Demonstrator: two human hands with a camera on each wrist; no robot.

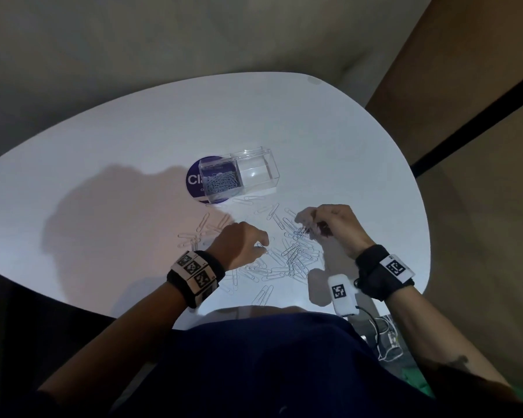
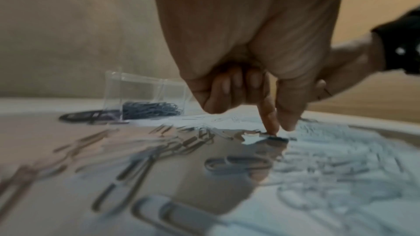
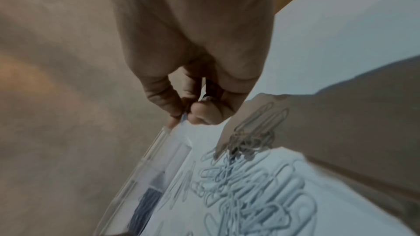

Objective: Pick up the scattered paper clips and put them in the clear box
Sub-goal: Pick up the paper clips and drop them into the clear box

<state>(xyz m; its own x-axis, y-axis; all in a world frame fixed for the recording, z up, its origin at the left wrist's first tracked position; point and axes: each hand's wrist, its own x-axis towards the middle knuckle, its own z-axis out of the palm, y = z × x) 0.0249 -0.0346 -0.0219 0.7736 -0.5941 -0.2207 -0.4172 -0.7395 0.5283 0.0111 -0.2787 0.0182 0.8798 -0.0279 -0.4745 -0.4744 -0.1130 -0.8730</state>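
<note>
My right hand (image 1: 329, 224) pinches a few paper clips (image 1: 296, 254) lifted off the heap; my left hand (image 1: 242, 242), fingers curled, presses a fingertip (image 2: 271, 128) onto one clip on the counter (image 1: 133, 152). The clear box (image 1: 239, 176) sits at twelve o'clock, its left compartment partly filled. I judge the clips tangle easily, so a chain could trail and drop short of the box, or skid off the glossy white counter. Beige walls surround it; a dark round sticker (image 1: 194, 182) lies under the box.
</note>
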